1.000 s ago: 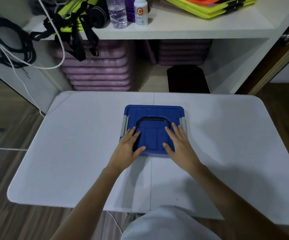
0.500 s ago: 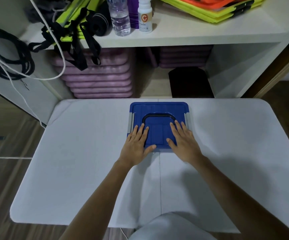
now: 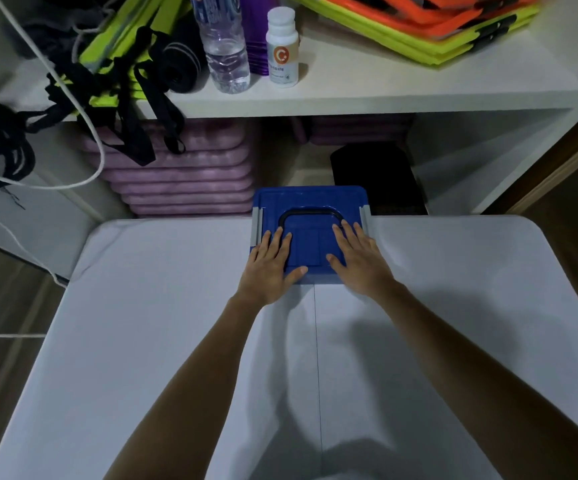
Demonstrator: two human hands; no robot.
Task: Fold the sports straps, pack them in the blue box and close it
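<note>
Blue box point(image 3: 310, 202) at far edge of white tabletop point(image 3: 142, 323), near middle, lid on, black handle point(image 3: 310, 213) lying flat in lid recess, grey latches at both sides. Left hand point(image 3: 270, 268) flat on lid's left part, fingers straight and spread. Right hand point(image 3: 358, 261) flat on lid's right part, fingers straight. Shelf point(image 3: 349, 95) beyond table carries water bottle point(image 3: 226, 53), white pill bottle point(image 3: 282, 50), black and yellow straps point(image 3: 117, 81) hanging over its edge.

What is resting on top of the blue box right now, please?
Both hands lie flat on the blue box: left hand, right hand. Its black handle lies folded down. The closed lid hides the contents.
</note>
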